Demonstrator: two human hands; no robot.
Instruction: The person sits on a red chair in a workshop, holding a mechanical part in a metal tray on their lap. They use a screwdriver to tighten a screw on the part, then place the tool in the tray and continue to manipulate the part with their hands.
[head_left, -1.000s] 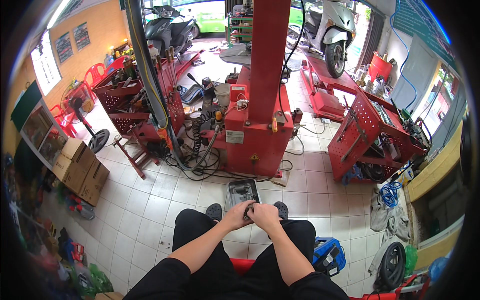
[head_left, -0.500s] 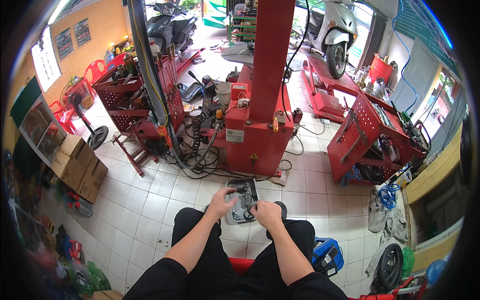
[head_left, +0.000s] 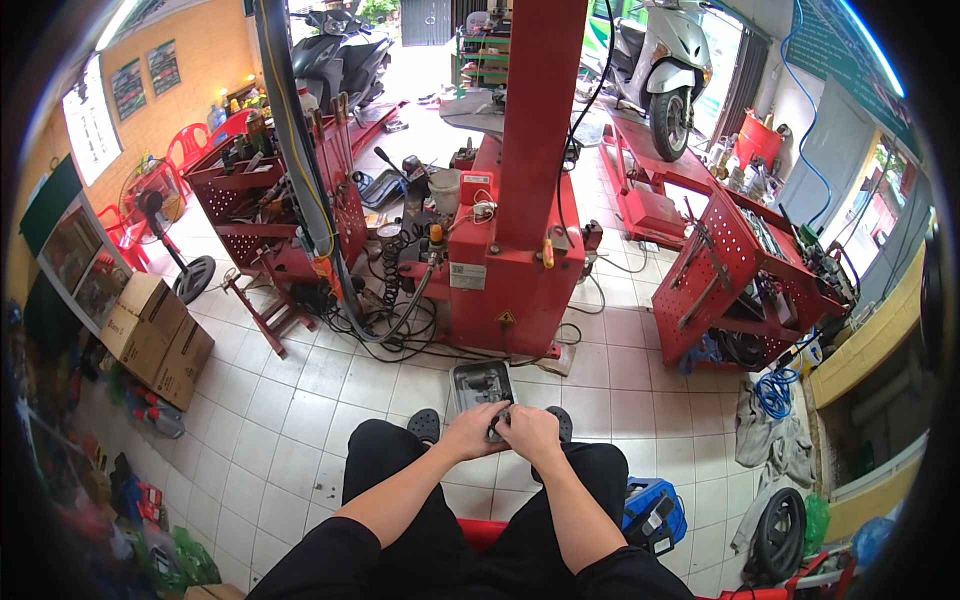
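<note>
The person sits with knees apart on a red seat (head_left: 480, 532), dark trousers filling the lower edge of the view. Both forearms reach forward and meet between the knees. The left hand (head_left: 470, 432) and the right hand (head_left: 532, 432) are curled closed, side by side and touching, around a small dark part (head_left: 497, 428) held between them; what that part is cannot be told. Just beyond the knuckles, on the tiled floor (head_left: 300, 420), lies a grey metal tray (head_left: 480, 385) with small pieces in it, its near edge right at the hands. A blue crate (head_left: 655, 510) stands beside the right knee. Farther out rises a red tyre-changing machine (head_left: 510, 270) with hoses and cables coiled at its base. To its right is a red tool cart (head_left: 745, 270), to the left cardboard boxes (head_left: 155, 335). At the far end stands a white scooter (head_left: 665, 70).
</note>
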